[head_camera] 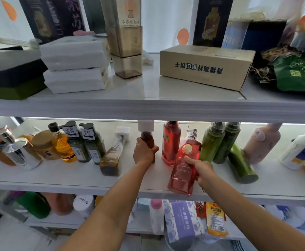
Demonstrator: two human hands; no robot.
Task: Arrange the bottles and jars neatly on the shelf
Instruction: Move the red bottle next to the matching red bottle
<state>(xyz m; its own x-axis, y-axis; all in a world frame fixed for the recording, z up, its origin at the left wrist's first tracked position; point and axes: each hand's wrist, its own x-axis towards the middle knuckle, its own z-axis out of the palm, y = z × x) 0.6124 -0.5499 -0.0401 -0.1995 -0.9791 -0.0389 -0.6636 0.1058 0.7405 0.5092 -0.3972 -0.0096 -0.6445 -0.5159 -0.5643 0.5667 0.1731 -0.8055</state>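
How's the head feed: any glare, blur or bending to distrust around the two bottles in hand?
Head view: backlight washes out the background above the upper shelf, whose glossy top mirrors the cardboard box; shelf edges bow from the wide lens and the corners smear; centre sharp: the red bottle in the right hand shows legible print, the brown bottle in the left hand is dim.

The single head-worn wide-angle camera looked forward and slightly downward from close by at the glossy white tiered shelf (148, 107), whose middle board (57, 172) sat centre-frame.
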